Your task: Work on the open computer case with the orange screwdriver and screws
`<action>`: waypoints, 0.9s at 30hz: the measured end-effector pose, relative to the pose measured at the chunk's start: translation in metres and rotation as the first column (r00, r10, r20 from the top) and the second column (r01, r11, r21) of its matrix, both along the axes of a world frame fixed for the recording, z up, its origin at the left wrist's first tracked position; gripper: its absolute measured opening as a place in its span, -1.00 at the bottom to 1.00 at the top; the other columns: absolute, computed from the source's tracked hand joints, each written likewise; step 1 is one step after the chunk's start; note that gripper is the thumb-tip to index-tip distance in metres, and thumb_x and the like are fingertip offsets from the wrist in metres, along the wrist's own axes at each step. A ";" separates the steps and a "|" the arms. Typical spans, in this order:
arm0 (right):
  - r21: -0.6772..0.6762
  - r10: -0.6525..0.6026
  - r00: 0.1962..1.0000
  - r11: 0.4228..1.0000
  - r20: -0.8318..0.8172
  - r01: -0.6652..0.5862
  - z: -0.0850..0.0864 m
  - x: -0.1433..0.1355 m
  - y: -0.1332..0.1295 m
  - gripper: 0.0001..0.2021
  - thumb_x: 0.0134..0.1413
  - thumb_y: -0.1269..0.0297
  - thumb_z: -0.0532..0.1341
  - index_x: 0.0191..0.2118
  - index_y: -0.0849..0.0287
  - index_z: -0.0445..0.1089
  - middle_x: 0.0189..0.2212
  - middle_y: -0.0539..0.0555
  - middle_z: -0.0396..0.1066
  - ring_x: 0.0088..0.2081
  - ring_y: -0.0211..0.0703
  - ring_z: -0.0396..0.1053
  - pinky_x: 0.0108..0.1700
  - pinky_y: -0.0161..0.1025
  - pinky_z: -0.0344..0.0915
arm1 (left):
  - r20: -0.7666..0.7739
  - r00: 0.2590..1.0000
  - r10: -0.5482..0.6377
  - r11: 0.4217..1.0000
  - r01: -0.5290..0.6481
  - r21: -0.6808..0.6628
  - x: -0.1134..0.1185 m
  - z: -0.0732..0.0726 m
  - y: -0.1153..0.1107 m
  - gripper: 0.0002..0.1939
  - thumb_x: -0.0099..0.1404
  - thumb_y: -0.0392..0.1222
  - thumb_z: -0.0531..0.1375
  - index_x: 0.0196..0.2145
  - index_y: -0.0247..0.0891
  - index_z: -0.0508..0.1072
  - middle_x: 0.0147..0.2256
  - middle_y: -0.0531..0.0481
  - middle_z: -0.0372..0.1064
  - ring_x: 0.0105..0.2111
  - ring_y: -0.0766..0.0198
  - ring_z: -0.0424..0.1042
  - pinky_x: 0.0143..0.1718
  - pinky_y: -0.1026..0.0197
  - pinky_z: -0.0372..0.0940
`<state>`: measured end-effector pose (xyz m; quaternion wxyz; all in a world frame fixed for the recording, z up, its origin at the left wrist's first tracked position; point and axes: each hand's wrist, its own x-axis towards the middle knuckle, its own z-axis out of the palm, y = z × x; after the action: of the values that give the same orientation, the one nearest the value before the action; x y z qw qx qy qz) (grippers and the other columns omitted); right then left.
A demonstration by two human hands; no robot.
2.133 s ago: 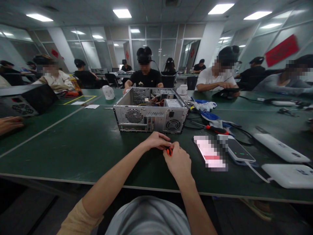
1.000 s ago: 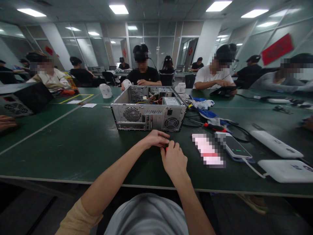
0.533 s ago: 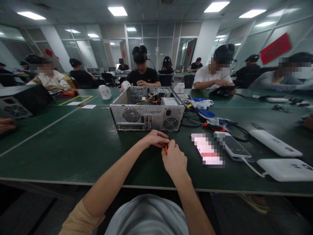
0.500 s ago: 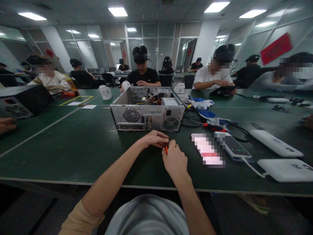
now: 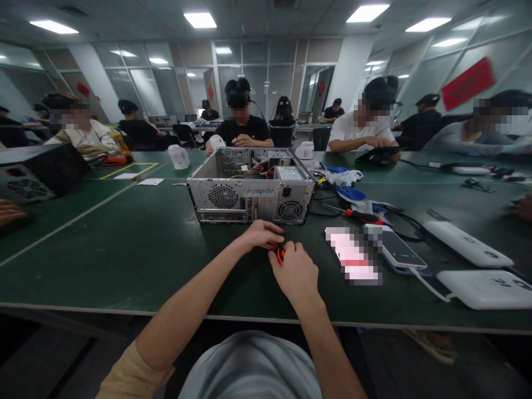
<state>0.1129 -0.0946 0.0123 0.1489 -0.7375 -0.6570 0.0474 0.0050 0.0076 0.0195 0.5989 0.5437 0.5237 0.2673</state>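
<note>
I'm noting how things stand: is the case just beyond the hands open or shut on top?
Open: the case has no cover on top, so wires and a power supply show inside.

Two hands [image 5: 297, 270] together, orange object [image 5: 280, 256] in the right, open computer case [image 5: 268, 206] beyond, green table [image 5: 124, 255]

The head camera looks forward and down over both hands [image 5: 297, 271].

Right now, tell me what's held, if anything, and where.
Right fingers hold an orange-black object; where along it cannot be told. Left fingers: unclear.
</note>
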 end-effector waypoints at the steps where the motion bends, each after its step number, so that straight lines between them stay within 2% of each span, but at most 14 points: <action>1: 0.013 0.002 1.000 1.000 0.016 -0.002 -0.002 0.000 0.000 -0.70 0.29 0.09 0.10 -0.07 0.23 0.33 -0.07 0.26 0.39 -0.03 0.08 0.44 -0.26 -0.22 0.32 | -0.022 1.000 0.006 1.000 -0.006 0.007 0.001 0.001 0.000 -0.70 0.09 -0.41 0.40 -0.17 -0.38 0.55 -0.50 -0.01 0.50 -0.50 0.32 0.48 -0.36 0.24 0.45; 4: 0.036 -0.008 1.000 0.999 0.027 0.007 -0.004 -0.002 -0.001 -0.72 0.25 0.12 0.16 -0.06 0.22 0.33 -0.06 0.25 0.38 -0.02 0.08 0.43 -0.27 -0.23 0.32 | -0.085 0.996 0.013 0.998 -0.008 0.059 0.003 0.000 0.000 -0.72 0.11 -0.37 0.39 -0.18 -0.39 0.54 -0.55 0.03 0.45 -0.55 0.36 0.44 -0.47 0.31 0.38; 7: 0.024 -0.026 1.000 0.999 -0.017 0.027 -0.001 -0.002 -0.002 -0.71 0.23 0.15 0.17 -0.01 0.19 0.27 -0.10 0.21 0.42 -0.08 0.06 0.47 -0.27 -0.22 0.31 | -0.159 0.987 0.004 0.988 0.020 0.152 0.005 -0.008 0.004 -0.69 0.08 -0.32 0.41 -0.19 -0.40 0.54 -0.55 0.03 0.45 -0.63 0.42 0.32 -0.62 0.37 0.22; 11: -0.041 -0.015 0.999 0.999 -0.048 0.013 0.003 -0.001 -0.002 -0.77 0.31 0.18 0.09 -0.01 0.17 0.23 -0.18 0.18 0.50 -0.18 0.04 0.52 -0.27 -0.22 0.29 | -0.160 0.987 -0.021 0.972 0.058 0.229 0.004 -0.018 0.010 -0.68 0.05 -0.27 0.42 -0.22 -0.41 0.54 -0.49 0.00 0.49 -0.65 0.47 0.26 -0.63 0.38 0.16; 15: -0.067 -0.012 1.000 0.998 -0.026 0.010 0.004 -0.002 0.000 -0.77 0.39 0.19 -0.01 -0.05 0.18 0.28 -0.22 0.21 0.53 -0.18 0.05 0.54 -0.26 -0.21 0.29 | -0.166 0.978 -0.128 0.966 0.161 0.203 -0.004 -0.012 0.008 -0.67 0.15 -0.19 0.36 -0.14 -0.39 0.55 -0.54 0.06 0.42 -0.66 0.47 0.23 -0.68 0.39 0.05; 19: -0.072 -0.026 0.999 0.997 -0.022 0.025 0.007 -0.001 0.001 -0.74 0.41 0.22 -0.08 -0.07 0.19 0.30 -0.24 0.22 0.53 -0.19 0.04 0.54 -0.25 -0.22 0.28 | -0.120 0.965 -0.234 0.961 0.248 0.124 -0.011 -0.002 0.004 -0.59 0.11 -0.23 0.34 -0.06 -0.34 0.55 -0.56 0.09 0.38 -0.60 0.43 0.29 -0.66 0.40 0.03; 23: -0.064 -0.033 0.999 0.997 -0.023 0.031 0.007 0.000 0.000 -0.71 0.42 0.14 -0.08 -0.10 0.17 0.31 -0.22 0.22 0.53 -0.17 0.07 0.53 -0.26 -0.20 0.28 | -0.114 0.977 -0.178 0.973 0.192 0.129 -0.009 -0.003 0.004 -0.60 0.05 -0.26 0.37 -0.10 -0.34 0.58 -0.58 0.10 0.36 -0.62 0.45 0.22 -0.64 0.40 0.02; 27: -0.009 -0.002 0.998 1.000 -0.069 0.001 0.004 0.001 -0.001 -0.62 0.30 -0.09 0.09 -0.06 0.16 0.27 -0.15 0.21 0.50 -0.08 0.11 0.49 -0.25 -0.20 0.27 | -0.159 0.982 -0.097 0.980 0.122 0.155 -0.004 -0.008 0.006 -0.66 0.04 -0.25 0.40 -0.18 -0.37 0.60 -0.55 0.07 0.40 -0.65 0.48 0.16 -0.66 0.38 0.04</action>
<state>0.1141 -0.0956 0.0167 0.1679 -0.7367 -0.6507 0.0756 0.0013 0.0134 0.0111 0.5245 0.6380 0.5129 0.2342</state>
